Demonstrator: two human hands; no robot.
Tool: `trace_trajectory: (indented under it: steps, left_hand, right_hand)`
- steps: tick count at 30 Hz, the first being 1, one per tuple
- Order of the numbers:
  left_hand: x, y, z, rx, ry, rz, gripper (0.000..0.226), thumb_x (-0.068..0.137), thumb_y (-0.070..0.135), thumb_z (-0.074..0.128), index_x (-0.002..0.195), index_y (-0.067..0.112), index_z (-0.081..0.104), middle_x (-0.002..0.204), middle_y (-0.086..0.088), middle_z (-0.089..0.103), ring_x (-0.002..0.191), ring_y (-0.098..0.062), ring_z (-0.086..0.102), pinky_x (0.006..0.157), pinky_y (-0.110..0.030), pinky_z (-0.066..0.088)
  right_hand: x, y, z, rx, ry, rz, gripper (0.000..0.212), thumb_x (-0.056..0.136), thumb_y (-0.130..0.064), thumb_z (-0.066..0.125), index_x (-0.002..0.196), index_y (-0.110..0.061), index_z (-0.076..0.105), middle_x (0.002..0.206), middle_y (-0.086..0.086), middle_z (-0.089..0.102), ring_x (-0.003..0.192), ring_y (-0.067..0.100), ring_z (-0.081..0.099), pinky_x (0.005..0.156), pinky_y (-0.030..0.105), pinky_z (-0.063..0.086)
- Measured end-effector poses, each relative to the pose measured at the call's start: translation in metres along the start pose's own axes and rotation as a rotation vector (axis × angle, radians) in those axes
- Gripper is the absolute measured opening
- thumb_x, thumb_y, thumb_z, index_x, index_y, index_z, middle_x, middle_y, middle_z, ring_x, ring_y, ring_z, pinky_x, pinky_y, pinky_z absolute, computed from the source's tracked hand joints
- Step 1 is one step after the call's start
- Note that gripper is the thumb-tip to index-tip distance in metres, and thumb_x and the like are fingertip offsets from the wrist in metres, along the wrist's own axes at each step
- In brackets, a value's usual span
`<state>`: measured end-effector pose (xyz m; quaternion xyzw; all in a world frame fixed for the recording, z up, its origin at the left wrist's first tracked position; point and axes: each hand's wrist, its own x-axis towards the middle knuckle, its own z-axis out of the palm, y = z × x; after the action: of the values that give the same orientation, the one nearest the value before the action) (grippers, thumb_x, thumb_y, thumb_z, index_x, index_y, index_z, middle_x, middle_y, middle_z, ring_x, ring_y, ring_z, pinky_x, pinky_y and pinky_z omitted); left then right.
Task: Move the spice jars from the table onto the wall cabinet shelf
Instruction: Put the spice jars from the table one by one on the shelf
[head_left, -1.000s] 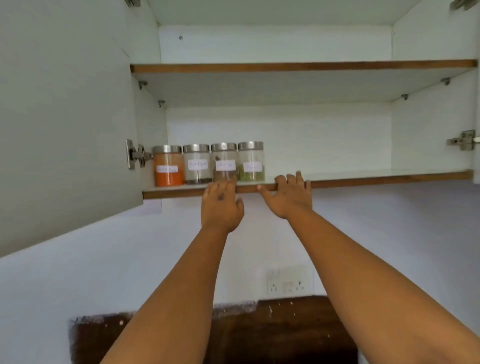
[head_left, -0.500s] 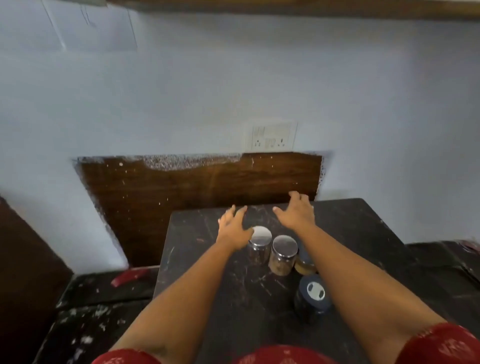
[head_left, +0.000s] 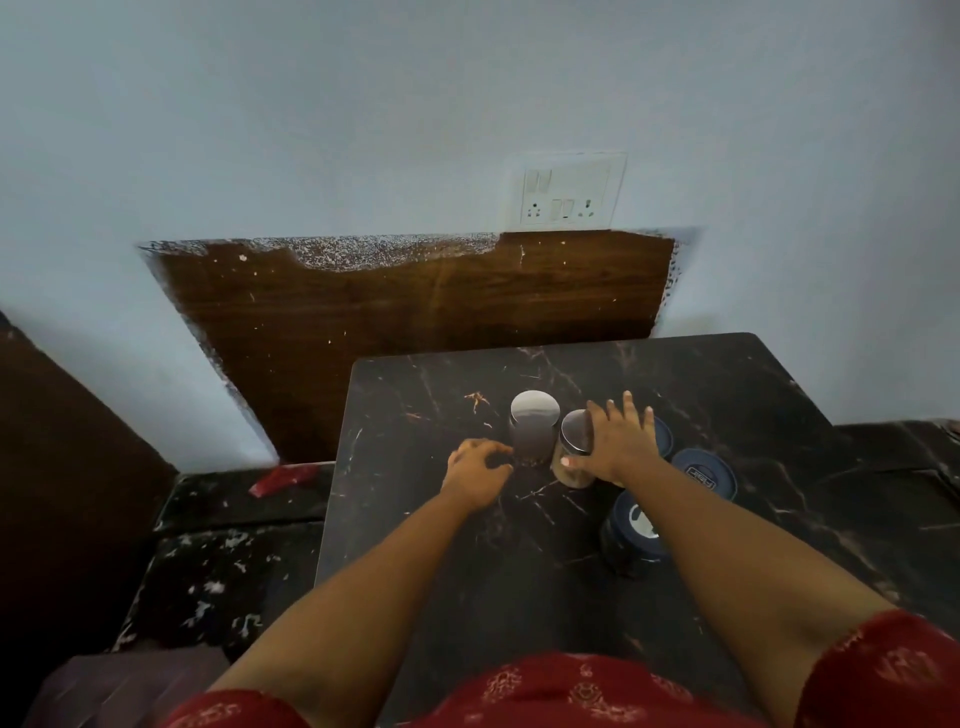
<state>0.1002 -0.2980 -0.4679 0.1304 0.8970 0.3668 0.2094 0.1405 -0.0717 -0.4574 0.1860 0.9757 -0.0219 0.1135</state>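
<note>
Two glass spice jars with steel lids stand side by side on the dark marble table (head_left: 727, 384). The left jar (head_left: 534, 423) holds something dark; the right jar (head_left: 570, 457) holds a tan spice. My left hand (head_left: 475, 470) lies low beside the left jar's base, fingers curled and holding nothing. My right hand (head_left: 621, 441) reaches over the right jar, fingers spread, thumb against its glass side, palm over part of the lid. The wall cabinet is out of view.
Three blue-lidded jars stand to the right: one (head_left: 704, 473) beside my right wrist, one (head_left: 635, 530) under my forearm, one (head_left: 664, 435) mostly hidden behind my fingers. A wall socket (head_left: 566, 195) is above the table. A red object (head_left: 283, 478) lies on the lower counter at left.
My view dropped from the cabinet shelf to the table. Both hands came down from the shelf edge and closed in on the two steel-lidded jars.
</note>
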Motion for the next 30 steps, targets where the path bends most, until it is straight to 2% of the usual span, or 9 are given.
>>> trace_trajectory:
  steps: [5,11,16,18,19,21,25,28,30]
  left_hand:
    - [0.001,0.003,0.007,-0.076,-0.047,-0.027,0.029,0.089,0.024,0.062,0.118,0.025,0.068,0.132,-0.008,0.053,0.126,-0.027,0.048,0.112,-0.037,0.036]
    - [0.008,0.006,0.013,-0.142,-0.085,-0.062,0.026,0.089,0.025,0.062,0.114,0.022,0.069,0.128,-0.008,0.058,0.121,-0.026,0.054,0.105,-0.041,0.045]
    - [0.006,-0.001,0.015,-0.163,-0.170,-0.118,0.035,0.095,0.039,0.054,0.121,0.017,0.061,0.128,-0.011,0.058,0.116,-0.029,0.057,0.100,-0.041,0.048]
    - [0.004,-0.007,0.017,-0.294,-0.191,-0.245,0.048,0.099,0.046,0.042,0.134,0.014,0.051,0.132,-0.011,0.055,0.117,-0.028,0.054,0.099,-0.037,0.045]
    - [0.002,-0.008,0.018,-0.417,-0.187,-0.334,0.051,0.100,0.047,0.039,0.136,0.012,0.050,0.125,-0.010,0.058,0.108,-0.026,0.057,0.092,-0.036,0.046]
    - [-0.003,-0.008,0.019,-0.713,-0.212,-0.471,0.050,0.101,0.048,0.037,0.128,0.011,0.056,0.112,-0.008,0.064,0.091,-0.020,0.059,0.082,-0.034,0.046]
    - [-0.004,-0.006,0.018,-1.229,-0.415,-0.525,0.056,0.095,0.056,0.038,0.124,0.015,0.063,0.109,-0.011,0.073,0.096,-0.025,0.069,0.076,-0.035,0.057]
    - [-0.006,0.003,0.013,-1.315,-0.591,-0.496,0.068,0.088,0.063,0.043,0.125,0.011,0.064,0.126,-0.021,0.064,0.110,-0.035,0.063,0.086,-0.040,0.053]
    - [-0.011,0.012,0.014,-1.373,-0.637,-0.457,0.069,0.087,0.063,0.045,0.128,0.011,0.062,0.129,-0.022,0.061,0.112,-0.036,0.062,0.087,-0.040,0.053]
  right_hand:
    - [-0.003,-0.004,0.007,0.022,0.055,0.009,0.093,0.077,-0.073,0.056,0.149,-0.023,0.026,0.157,0.006,0.031,0.150,0.032,0.004,0.118,0.053,0.005]
    - [-0.018,-0.020,0.007,0.130,0.063,0.059,0.107,0.062,-0.069,0.071,0.146,-0.016,0.030,0.154,0.007,0.033,0.147,0.031,0.017,0.117,0.049,0.018]
    - [-0.036,-0.028,-0.004,0.135,0.077,-0.010,0.085,0.049,-0.066,0.073,0.118,-0.023,0.045,0.125,0.000,0.052,0.120,0.024,0.040,0.101,0.044,0.034]
    - [-0.041,-0.033,-0.006,0.180,0.107,-0.034,0.078,0.049,-0.069,0.069,0.109,-0.026,0.045,0.117,-0.003,0.053,0.113,0.021,0.041,0.097,0.043,0.036]
    - [-0.044,-0.037,-0.006,0.232,0.116,-0.041,0.077,0.049,-0.071,0.066,0.108,-0.027,0.044,0.115,-0.005,0.052,0.111,0.020,0.041,0.094,0.042,0.038]
    - [-0.048,-0.045,-0.006,0.411,0.115,-0.033,0.074,0.051,-0.074,0.065,0.108,-0.031,0.043,0.110,-0.007,0.049,0.107,0.018,0.040,0.090,0.040,0.041]
    - [-0.050,-0.050,-0.016,0.966,0.047,0.023,0.066,0.058,-0.057,0.077,0.112,-0.032,0.048,0.110,-0.005,0.049,0.105,0.017,0.047,0.086,0.032,0.047]
    - [-0.046,-0.047,-0.030,1.325,-0.004,0.084,0.057,0.069,-0.031,0.081,0.118,-0.023,0.053,0.120,0.003,0.054,0.107,0.022,0.056,0.088,0.036,0.052]
    - [-0.045,-0.041,-0.038,1.589,-0.046,0.133,0.047,0.074,-0.019,0.077,0.115,-0.016,0.055,0.117,0.010,0.057,0.099,0.024,0.059,0.080,0.035,0.051]
